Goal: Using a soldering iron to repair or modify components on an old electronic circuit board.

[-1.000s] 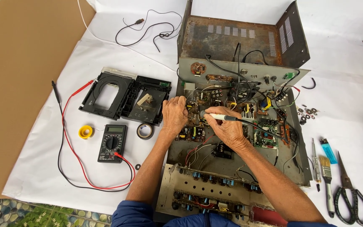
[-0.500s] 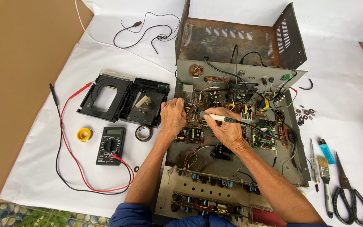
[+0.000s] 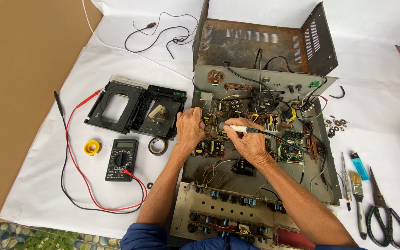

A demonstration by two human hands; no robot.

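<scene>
The right hand (image 3: 251, 143) is pinching a soldering iron (image 3: 239, 129) among crowded wires (image 3: 274, 104), the left hand (image 3: 189, 129) is bracing spread on the board (image 3: 211, 148), so a slip is risking scorched insulation or fingers.

So what I'm working on is a big white sheet (image 3: 385, 69) spread over brown cardboard (image 3: 19, 92). The opened grey metal amplifier chassis (image 3: 260, 153) sits in the middle of it. To its left I've got a black plastic disc-drive frame (image 3: 135, 109), a black digital multimeter (image 3: 121, 159) with red and black leads, a yellow solder spool (image 3: 92, 147) and a roll of black tape (image 3: 157, 146). On the right: black-handled scissors (image 3: 385, 217), a small paintbrush (image 3: 358, 194) and a blue lighter (image 3: 360, 166).
</scene>
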